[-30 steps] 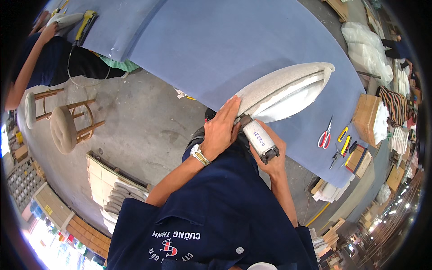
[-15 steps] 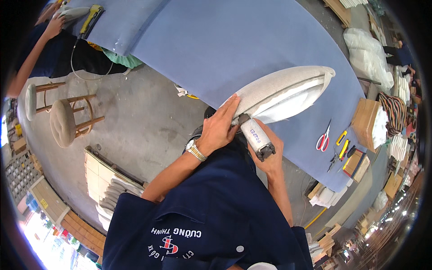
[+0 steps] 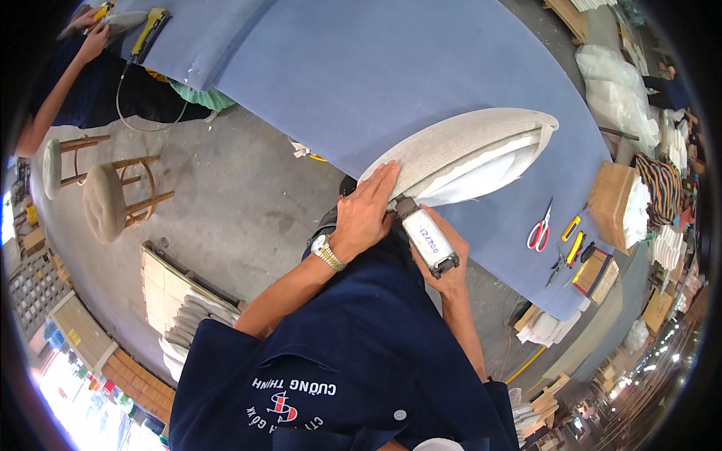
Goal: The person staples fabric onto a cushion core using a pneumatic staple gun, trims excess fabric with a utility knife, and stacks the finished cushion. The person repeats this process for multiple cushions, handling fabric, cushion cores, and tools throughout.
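Observation:
A beige fabric-covered cushion [image 3: 451, 144] stands tilted on the table's near edge, its white underside turned towards me on the right. My left hand [image 3: 367, 201] grips its near left end, fingers laid over the fabric and thumb by the rim. A staple gun [image 3: 429, 239] with a pale body and dark nose is in my right hand [image 3: 451, 244]. The nose meets the cushion's near end, close to my left thumb. My right fingers are partly hidden behind the tool's body.
The blue-topped table [image 3: 361, 68] bears red-handled scissors [image 3: 539, 234], a yellow cutter [image 3: 571, 229] and pliers [image 3: 558, 264] on the right. An open cardboard box [image 3: 611, 203] stands beyond. At far left a co-worker's hand [image 3: 94, 41] works near another staple gun [image 3: 150, 34]; stools [image 3: 105, 201] stand below.
The staple gun has turned slightly in my right hand, its rear end shifting up and a little left. The cushion has tipped slightly; my left hand stays on its end.

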Available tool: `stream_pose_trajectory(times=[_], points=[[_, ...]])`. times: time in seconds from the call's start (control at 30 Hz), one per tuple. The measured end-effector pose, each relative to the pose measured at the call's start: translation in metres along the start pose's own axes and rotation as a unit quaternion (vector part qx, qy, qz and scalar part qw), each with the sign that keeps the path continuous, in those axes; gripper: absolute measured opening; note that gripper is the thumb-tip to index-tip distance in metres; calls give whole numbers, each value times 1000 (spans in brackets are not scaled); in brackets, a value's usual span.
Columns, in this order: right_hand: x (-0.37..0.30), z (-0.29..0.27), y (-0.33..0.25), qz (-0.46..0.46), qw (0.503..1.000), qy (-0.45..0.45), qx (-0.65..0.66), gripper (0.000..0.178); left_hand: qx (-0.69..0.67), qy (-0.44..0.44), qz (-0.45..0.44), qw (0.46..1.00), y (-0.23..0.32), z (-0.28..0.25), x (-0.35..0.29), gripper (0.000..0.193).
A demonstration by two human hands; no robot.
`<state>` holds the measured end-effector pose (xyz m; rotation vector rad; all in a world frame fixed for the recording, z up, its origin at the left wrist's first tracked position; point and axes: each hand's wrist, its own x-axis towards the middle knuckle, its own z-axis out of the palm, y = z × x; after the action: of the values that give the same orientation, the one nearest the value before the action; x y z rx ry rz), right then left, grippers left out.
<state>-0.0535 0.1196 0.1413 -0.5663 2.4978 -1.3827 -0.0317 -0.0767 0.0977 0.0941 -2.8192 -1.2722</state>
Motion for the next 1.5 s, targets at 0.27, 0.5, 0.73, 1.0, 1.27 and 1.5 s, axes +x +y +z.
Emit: stream_pose_trajectory(times=[0.27,0.5,0.73,1.0,1.27,1.5], points=[[12,-5,-9,54,996,-46,46,55,1,18,-11,1000,4,4,-6,94],[-5,-2,-1,61,996,-33,52,58,1,-4,-16,1000,7,7,-11,94],[-34,-90,46,28,999,-28,13,56,44,30,-41,998,18,20,-11,86],[-8,-140,185,187,960,175,-116,65,77,50,-47,995,26,30,-21,83],[110,-58,140,283,755,202,556,77,97,73,-49,991,36,69,-44,89],[167,-108,63,119,897,9,426,60,-65,22,-61,996,84,83,-53,92]])
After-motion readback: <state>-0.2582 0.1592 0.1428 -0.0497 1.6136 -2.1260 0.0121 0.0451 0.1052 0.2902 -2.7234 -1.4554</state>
